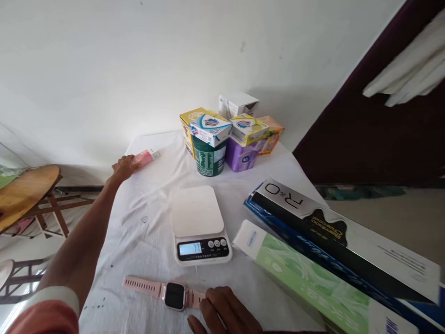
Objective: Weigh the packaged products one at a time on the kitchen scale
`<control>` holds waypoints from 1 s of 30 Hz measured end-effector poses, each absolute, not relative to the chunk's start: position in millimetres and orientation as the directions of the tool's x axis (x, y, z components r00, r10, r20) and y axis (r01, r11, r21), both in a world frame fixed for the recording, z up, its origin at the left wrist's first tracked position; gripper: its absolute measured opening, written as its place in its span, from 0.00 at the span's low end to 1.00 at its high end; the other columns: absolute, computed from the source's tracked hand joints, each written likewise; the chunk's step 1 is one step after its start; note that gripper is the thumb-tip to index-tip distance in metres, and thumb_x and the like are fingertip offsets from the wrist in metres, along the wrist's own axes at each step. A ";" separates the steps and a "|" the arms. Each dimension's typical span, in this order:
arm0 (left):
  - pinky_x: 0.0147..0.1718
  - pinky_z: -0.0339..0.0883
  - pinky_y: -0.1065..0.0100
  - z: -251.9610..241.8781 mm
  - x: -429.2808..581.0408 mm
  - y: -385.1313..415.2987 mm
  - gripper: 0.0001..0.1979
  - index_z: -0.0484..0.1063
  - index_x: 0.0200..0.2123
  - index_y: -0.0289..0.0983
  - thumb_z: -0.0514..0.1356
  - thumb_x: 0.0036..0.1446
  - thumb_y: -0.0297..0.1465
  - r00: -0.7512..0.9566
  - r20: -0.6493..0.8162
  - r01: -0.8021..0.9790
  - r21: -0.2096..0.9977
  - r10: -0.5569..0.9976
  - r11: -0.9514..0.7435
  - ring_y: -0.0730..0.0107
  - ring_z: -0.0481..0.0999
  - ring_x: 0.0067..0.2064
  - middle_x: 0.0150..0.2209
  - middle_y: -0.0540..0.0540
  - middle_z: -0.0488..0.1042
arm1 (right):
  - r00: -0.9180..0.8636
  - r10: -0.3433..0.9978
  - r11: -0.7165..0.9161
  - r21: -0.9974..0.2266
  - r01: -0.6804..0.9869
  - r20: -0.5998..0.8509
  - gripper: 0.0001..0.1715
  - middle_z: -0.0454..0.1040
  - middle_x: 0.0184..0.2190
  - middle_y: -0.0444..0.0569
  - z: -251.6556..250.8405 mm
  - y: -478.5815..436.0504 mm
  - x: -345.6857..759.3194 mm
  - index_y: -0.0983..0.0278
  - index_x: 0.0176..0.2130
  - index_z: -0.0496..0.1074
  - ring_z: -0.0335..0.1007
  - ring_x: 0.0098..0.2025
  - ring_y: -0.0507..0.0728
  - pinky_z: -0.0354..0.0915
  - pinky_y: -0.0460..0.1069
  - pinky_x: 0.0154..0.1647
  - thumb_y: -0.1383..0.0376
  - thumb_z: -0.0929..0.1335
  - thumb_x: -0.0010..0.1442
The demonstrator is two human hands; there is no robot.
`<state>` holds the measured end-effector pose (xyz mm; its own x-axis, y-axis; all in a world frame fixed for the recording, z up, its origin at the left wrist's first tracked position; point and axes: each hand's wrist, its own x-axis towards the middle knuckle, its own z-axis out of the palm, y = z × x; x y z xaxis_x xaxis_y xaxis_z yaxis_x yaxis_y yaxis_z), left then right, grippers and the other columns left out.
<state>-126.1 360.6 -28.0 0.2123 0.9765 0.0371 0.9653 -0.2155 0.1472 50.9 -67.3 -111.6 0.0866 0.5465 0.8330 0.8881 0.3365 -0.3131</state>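
At the table's far left, my left hand (124, 168) is closed around one end of a small pink and white box (146, 159), which lies near the edge. My right hand (227, 313) is at the near edge, its fingers bent over the strap end of a pink smartwatch (174, 296). The watch lies stretched out with its dark screen up; the fingers hide that strap tip. Between the hands stands a white digital kitchen scale (198, 213). Nothing rests on its plate, and its lit display appears to read 77.
Behind the scale are a dark green tub (209, 157), a purple box (241, 155) and several soap boxes (210, 129). Long toothpaste-like boxes (313, 278) lie at right on the white cloth (146, 246). A wooden stool (48, 185) stands left; a wall is behind.
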 end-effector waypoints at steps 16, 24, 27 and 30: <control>0.54 0.68 0.57 17.0 20.2 87.9 0.22 0.69 0.54 0.38 0.66 0.63 0.43 0.903 0.413 0.000 0.285 0.123 -0.959 0.58 0.75 0.53 0.51 0.41 0.77 | 0.020 0.702 0.399 -0.417 0.817 0.711 0.16 0.66 0.23 0.46 -91.1 -87.3 51.9 0.64 0.27 0.68 0.61 0.26 0.54 0.59 0.51 0.29 0.68 0.66 0.68; 0.55 0.65 0.48 6.4 60.4 46.9 0.28 0.65 0.58 0.33 0.69 0.60 0.38 0.997 0.076 -0.049 0.269 -0.029 -0.962 0.47 0.73 0.55 0.54 0.35 0.73 | 0.061 0.662 0.374 -0.400 0.837 0.747 0.13 0.69 0.25 0.46 -92.5 -90.6 49.7 0.64 0.29 0.70 0.64 0.28 0.55 0.59 0.51 0.30 0.68 0.67 0.68; 0.53 0.66 0.50 6.9 58.6 44.2 0.28 0.66 0.57 0.33 0.70 0.59 0.38 0.998 0.066 -0.031 0.286 -0.013 -0.958 0.48 0.73 0.54 0.52 0.36 0.73 | 0.075 0.660 0.368 -0.409 0.835 0.747 0.12 0.70 0.25 0.46 -91.4 -92.1 49.9 0.63 0.31 0.70 0.64 0.28 0.55 0.58 0.51 0.30 0.67 0.67 0.68; 0.53 0.66 0.51 11.8 51.7 37.4 0.28 0.65 0.57 0.34 0.68 0.61 0.41 0.997 0.074 -0.032 0.327 -0.008 -0.944 0.50 0.73 0.53 0.51 0.37 0.74 | 0.061 0.680 0.370 -0.414 0.831 0.730 0.12 0.70 0.26 0.45 -91.8 -94.0 49.6 0.63 0.31 0.70 0.65 0.28 0.55 0.58 0.51 0.31 0.67 0.66 0.69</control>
<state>51.7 37.4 11.8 0.9972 -0.0080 0.0743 -0.0319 -0.9445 0.3270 49.6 -94.0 -91.8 0.0610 0.6805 0.7302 0.8314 0.3702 -0.4144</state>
